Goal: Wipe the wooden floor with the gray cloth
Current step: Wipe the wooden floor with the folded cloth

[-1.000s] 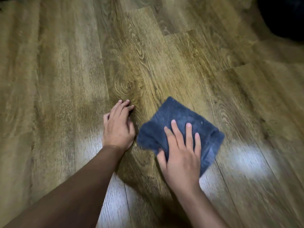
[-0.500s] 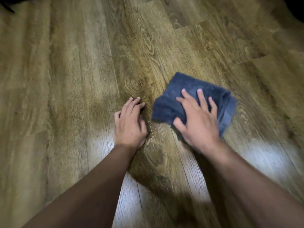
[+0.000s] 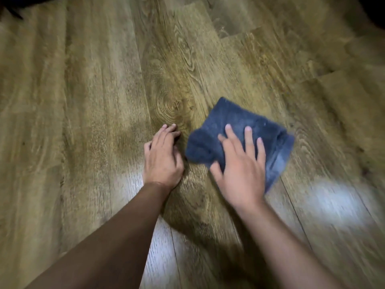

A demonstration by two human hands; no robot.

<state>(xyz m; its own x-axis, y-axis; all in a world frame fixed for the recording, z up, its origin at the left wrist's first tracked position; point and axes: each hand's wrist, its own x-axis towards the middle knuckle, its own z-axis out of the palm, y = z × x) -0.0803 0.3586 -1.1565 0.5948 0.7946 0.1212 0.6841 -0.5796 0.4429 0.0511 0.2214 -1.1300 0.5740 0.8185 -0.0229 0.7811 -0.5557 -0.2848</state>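
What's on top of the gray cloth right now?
The right hand lies flat on the gray cloth, fingers spread. The cloth's near part and the wooden floor beneath it are covered.

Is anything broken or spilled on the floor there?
Nothing stands out. The gray cloth lies bunched under the right hand, the left hand rests flat beside it, and the wooden floor shows only grain and bright light glare, no spill or damage.

Floor (image 3: pixel 87 105): brown wood-grain planks, seams running diagonally — knot (image 3: pixel 169 108) mid-frame. Two bright light glares (image 3: pixel 341 202) near bottom (blurred). Dark shapes (image 3: pixel 373 9) at both top corners — can't identify.
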